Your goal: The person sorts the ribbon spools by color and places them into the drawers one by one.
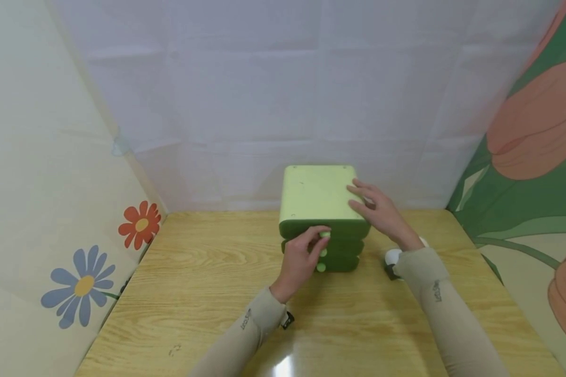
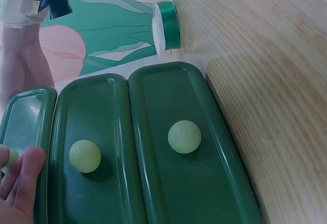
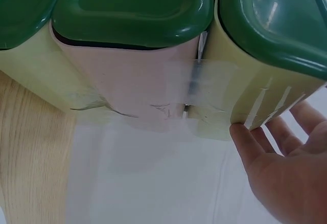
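Observation:
A small drawer cabinet (image 1: pixel 318 191) with a pale green top and dark green drawer fronts stands on the wooden table. My left hand (image 1: pixel 299 262) is at its front, the fingertips pinching the round pale knob (image 1: pixel 325 234) of the top drawer. Two lower knobs show plainly in the left wrist view, one on the middle drawer (image 2: pixel 85 156) and one on the bottom drawer (image 2: pixel 184 137). With fingers spread, my right hand (image 1: pixel 382 209) rests on the cabinet's top right edge. The right wrist view shows its fingers against the side, beside clear tape. All drawers look closed.
A roll of green ribbon (image 2: pixel 168 27) stands on the table to the cabinet's right. Behind the cabinet hangs a white cloth (image 1: pixel 240 104). Flower-printed panels border the left (image 1: pixel 37 183) and right (image 1: pixel 537 209) sides of the table (image 1: pixel 207 293).

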Demonstrator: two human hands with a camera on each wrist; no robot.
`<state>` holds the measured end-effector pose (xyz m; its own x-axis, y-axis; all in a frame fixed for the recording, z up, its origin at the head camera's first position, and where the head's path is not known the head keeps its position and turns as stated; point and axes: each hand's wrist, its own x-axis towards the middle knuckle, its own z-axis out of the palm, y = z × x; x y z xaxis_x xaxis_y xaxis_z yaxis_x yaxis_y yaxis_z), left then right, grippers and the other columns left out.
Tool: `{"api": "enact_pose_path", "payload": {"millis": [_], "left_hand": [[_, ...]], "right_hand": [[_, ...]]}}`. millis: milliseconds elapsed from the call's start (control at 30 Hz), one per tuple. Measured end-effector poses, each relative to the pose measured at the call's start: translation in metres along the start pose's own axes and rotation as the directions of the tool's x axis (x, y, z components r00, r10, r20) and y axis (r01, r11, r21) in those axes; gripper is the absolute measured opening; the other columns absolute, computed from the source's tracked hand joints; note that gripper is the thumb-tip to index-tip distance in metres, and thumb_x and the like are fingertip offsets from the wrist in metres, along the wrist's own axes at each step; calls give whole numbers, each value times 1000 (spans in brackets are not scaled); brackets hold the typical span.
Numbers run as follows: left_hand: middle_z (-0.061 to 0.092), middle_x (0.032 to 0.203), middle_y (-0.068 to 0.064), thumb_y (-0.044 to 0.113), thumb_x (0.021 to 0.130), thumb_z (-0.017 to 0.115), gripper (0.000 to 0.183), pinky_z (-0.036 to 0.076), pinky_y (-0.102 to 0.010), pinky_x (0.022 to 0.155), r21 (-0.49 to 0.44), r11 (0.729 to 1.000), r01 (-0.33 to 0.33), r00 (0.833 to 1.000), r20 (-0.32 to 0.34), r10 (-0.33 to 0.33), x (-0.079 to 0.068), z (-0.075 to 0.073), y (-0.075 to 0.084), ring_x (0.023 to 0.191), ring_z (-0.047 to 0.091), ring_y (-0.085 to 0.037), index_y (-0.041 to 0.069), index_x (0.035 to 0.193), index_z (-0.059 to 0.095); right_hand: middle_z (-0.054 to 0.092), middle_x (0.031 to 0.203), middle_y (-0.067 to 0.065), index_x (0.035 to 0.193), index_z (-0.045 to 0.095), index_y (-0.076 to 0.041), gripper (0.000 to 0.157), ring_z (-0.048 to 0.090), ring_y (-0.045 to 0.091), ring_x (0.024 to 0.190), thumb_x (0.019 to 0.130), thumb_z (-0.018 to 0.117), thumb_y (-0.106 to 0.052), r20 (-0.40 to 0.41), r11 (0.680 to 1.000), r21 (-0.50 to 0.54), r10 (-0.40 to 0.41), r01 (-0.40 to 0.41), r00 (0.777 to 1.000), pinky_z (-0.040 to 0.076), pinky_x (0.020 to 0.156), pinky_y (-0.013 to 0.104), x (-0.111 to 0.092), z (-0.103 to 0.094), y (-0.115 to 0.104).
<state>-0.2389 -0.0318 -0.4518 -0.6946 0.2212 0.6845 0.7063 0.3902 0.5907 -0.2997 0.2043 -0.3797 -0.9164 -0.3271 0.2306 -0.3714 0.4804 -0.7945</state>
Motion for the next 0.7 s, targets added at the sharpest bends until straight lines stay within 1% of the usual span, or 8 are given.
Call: {"api": "enact_pose_path", "payload": {"millis": [500, 600, 700], "left_hand": [[75, 89, -3, 17, 102, 67, 21, 60, -16, 73, 26, 1000, -18, 1000, -5, 18, -1, -1, -1, 79, 72, -11, 10, 122, 70], [76, 93, -3, 14, 101, 68, 26, 59, -15, 74, 31, 999, -25, 1000, 12, 24, -3, -1, -1, 81, 73, -11, 11, 127, 69], [77, 97, -5, 10, 100, 69, 35, 59, -14, 76, 42, 998, -57, 997, 52, 55, -9, -2, -1, 84, 74, -12, 13, 135, 66]], "right_hand": [[24, 172, 7, 155, 47, -10, 55, 21, 35, 158, 107, 58, -36, 6, 1000, 0, -6, 6, 1000, 29, 125, 58, 0, -1, 0], [24, 172, 7, 154, 47, -10, 54, 21, 34, 158, 107, 58, -35, 7, 1000, 8, -6, 6, 1000, 29, 125, 58, 0, -1, -1], [23, 172, 7, 155, 47, -10, 54, 21, 34, 158, 107, 58, -33, 10, 1000, 16, -7, 7, 1000, 29, 125, 57, -1, -2, -2]]}}
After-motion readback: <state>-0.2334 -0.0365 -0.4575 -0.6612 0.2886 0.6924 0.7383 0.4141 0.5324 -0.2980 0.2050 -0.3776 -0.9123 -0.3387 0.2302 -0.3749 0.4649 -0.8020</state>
